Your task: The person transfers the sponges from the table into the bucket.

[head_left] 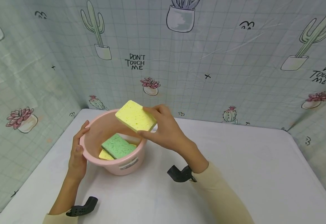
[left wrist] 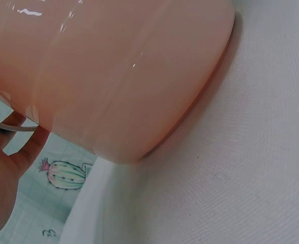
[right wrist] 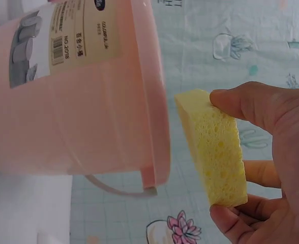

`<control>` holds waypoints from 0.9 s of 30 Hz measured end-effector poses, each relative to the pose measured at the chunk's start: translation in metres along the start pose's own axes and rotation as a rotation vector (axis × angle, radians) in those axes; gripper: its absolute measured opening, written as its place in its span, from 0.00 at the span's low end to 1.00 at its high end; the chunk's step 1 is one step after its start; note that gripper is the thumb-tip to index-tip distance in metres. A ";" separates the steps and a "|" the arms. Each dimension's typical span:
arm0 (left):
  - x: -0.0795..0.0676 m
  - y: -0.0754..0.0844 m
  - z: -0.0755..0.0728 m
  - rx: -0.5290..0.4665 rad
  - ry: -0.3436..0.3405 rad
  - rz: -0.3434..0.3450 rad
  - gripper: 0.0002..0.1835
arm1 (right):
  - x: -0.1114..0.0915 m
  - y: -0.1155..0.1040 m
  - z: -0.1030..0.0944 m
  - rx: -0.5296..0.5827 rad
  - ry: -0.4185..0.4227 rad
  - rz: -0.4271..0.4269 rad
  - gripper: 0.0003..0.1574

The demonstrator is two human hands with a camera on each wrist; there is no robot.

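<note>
A yellow sponge (head_left: 134, 115) is pinched between the thumb and fingers of my right hand (head_left: 165, 127), raised over the right side of a pink bucket (head_left: 95, 133). Seen from the right wrist, the sponge (right wrist: 218, 152) is a thick porous block just beyond the bucket's rim (right wrist: 157, 101). My left hand (head_left: 78, 155) holds the bucket by the left side of its rim. Its fingers (left wrist: 32, 147) show beside the bucket wall in the left wrist view. Inside the bucket, a green sponge (head_left: 118, 146) lies on top of yellow sponge (head_left: 106, 155), partly hidden.
The bucket stands on a white-covered table (head_left: 235, 174), towards its back left. A printed label (right wrist: 63, 40) is stuck on the bucket's side, and a thin handle (right wrist: 114, 190) hangs from it. Cloth walls with cactus drawings (head_left: 207, 62) border the table at the back and sides.
</note>
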State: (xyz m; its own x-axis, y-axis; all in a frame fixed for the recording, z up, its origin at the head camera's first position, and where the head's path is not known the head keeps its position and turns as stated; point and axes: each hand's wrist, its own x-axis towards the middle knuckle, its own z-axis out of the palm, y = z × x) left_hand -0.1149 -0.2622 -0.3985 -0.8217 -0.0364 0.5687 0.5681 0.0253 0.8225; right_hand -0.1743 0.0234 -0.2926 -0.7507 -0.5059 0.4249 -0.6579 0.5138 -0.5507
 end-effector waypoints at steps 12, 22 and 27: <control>0.000 -0.003 -0.003 0.036 0.006 -0.010 0.32 | 0.012 -0.017 0.023 -0.045 -0.163 0.028 0.45; 0.001 -0.001 -0.001 0.044 0.010 -0.025 0.31 | 0.021 -0.027 0.035 -0.186 -0.269 -0.006 0.44; 0.001 0.003 0.001 0.039 0.009 -0.026 0.30 | 0.023 -0.028 0.043 -0.250 -0.276 -0.025 0.41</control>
State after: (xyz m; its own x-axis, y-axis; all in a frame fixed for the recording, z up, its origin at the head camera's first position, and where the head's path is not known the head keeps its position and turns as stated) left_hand -0.1136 -0.2616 -0.3953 -0.8356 -0.0469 0.5473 0.5443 0.0636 0.8365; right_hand -0.1702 -0.0326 -0.2983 -0.7121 -0.6707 0.2072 -0.6958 0.6351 -0.3353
